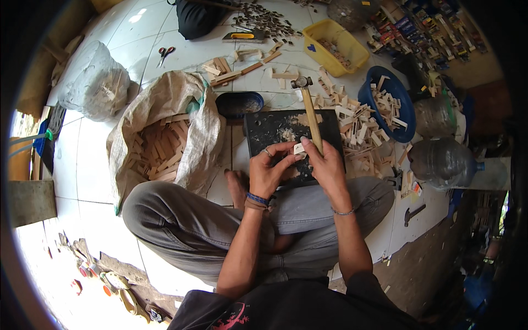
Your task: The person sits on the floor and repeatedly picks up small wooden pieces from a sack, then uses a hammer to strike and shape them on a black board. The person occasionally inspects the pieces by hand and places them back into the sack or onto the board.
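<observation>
Both hands meet over a black work block (263, 129) in front of my crossed legs. My left hand (266, 171) pinches a small pale wooden piece (300, 149) between thumb and fingers. My right hand (329, 169) is closed around the wooden handle of a hammer (312, 118), its metal head pointing up and away from me. The right fingertips also come up against the small piece's right side. Wood shavings (287, 134) lie on the block. Part of the block is hidden behind my hands.
An open woven sack (206, 157) of wooden strips stands left. Beside the block are an oval dark-blue dish (237, 104) and heaped wooden pieces (357, 124). A blue basin (410, 129), yellow tub (352, 63) and large plastic bottle (443, 162) stand right. Another hammer (415, 214) and scissors (165, 55) lie on the floor.
</observation>
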The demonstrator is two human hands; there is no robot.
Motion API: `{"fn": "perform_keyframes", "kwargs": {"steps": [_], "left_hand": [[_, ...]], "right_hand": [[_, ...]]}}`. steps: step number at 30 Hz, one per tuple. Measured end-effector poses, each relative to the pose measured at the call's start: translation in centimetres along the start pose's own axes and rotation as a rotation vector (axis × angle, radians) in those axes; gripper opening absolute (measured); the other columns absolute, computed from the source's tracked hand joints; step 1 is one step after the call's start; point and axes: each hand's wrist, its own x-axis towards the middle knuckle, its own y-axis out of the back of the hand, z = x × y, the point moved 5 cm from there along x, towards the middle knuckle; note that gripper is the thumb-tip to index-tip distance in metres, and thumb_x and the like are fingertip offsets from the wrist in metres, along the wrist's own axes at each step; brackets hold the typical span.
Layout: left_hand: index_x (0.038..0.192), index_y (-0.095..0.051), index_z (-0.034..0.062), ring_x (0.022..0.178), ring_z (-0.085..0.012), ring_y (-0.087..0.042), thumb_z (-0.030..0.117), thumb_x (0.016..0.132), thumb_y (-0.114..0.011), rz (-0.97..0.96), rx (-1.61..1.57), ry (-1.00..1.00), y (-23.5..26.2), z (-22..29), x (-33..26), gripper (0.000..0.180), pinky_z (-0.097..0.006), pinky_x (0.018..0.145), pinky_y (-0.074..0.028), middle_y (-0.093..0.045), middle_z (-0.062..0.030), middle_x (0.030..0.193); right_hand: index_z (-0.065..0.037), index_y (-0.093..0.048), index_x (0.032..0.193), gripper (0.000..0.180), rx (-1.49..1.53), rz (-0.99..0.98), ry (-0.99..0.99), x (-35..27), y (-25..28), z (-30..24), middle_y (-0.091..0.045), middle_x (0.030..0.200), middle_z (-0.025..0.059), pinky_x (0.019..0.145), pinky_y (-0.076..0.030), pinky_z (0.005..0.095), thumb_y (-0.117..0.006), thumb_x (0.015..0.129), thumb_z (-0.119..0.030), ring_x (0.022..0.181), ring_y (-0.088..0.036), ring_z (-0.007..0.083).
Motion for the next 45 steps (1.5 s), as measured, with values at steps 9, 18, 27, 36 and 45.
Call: {"fn": "perform_keyframes", "kwargs": {"steps": [9, 18, 27, 36, 45], "left_hand": [[0.118, -0.076, 0.0001, 0.097, -0.0099, -0.069, 0.004, 0.09, -0.081, -0.006, -0.058, 0.003, -0.1, -0.3, 0.1, 0.029, -0.025, 0.087, -0.055, -0.076, -0.0055, 0.107], [0.119, -0.077, 0.0014, 0.096, -0.0111, -0.07, 0.005, 0.09, -0.081, 0.004, -0.076, 0.016, -0.2, -0.2, 0.0, 0.029, -0.026, 0.085, -0.055, -0.075, -0.0062, 0.104], [0.118, -0.077, 0.0024, 0.095, -0.0115, -0.07, 0.008, 0.089, -0.082, 0.003, 0.003, -0.015, -0.1, 0.0, 0.0, 0.03, -0.027, 0.085, -0.056, -0.076, -0.007, 0.105], [0.122, -0.071, -0.0022, 0.103, -0.0115, -0.069, -0.002, 0.093, -0.076, -0.004, -0.014, -0.03, 0.3, 0.2, -0.8, 0.03, -0.026, 0.093, -0.055, -0.075, -0.0063, 0.112], [0.121, -0.071, -0.0029, 0.102, -0.0103, -0.068, -0.002, 0.093, -0.076, -0.047, -0.038, 0.017, -0.1, 0.7, -1.1, 0.029, -0.025, 0.089, -0.056, -0.075, -0.0055, 0.109]], "right_hand": [[-0.009, -0.062, 0.091, 0.035, 0.026, -0.024, 0.013, 0.0, 0.0, -0.3, -0.044, 0.065, -0.0073, 0.04, -0.03, 0.0207, -0.067, 0.103, -0.041, 0.049, -0.037, 0.0003], [0.002, -0.069, 0.1, 0.044, -0.098, -0.037, -0.006, 0.1, 0.5, -0.8, -0.066, 0.074, 0.0151, 0.063, -0.048, 0.0359, -0.065, 0.104, -0.041, 0.065, -0.059, 0.0183], [0.002, -0.068, 0.098, 0.045, -0.145, -0.035, 0.023, -0.1, 0.5, -1.3, -0.066, 0.075, 0.0181, 0.063, -0.049, 0.0387, -0.064, 0.104, -0.042, 0.065, -0.064, 0.0255], [-0.003, -0.054, 0.147, 0.043, -0.227, 0.123, 0.293, -4.0, 3.6, -3.2, -0.053, 0.072, 0.0006, 0.057, -0.043, 0.028, -0.056, 0.11, -0.024, 0.063, -0.046, 0.0076], [-0.005, -0.046, 0.156, 0.052, -0.528, -0.145, 0.341, -11.7, 7.1, -3.0, -0.068, 0.131, 0.0251, 0.082, -0.058, 0.0389, -0.058, 0.105, -0.009, 0.108, -0.074, 0.036]]}}
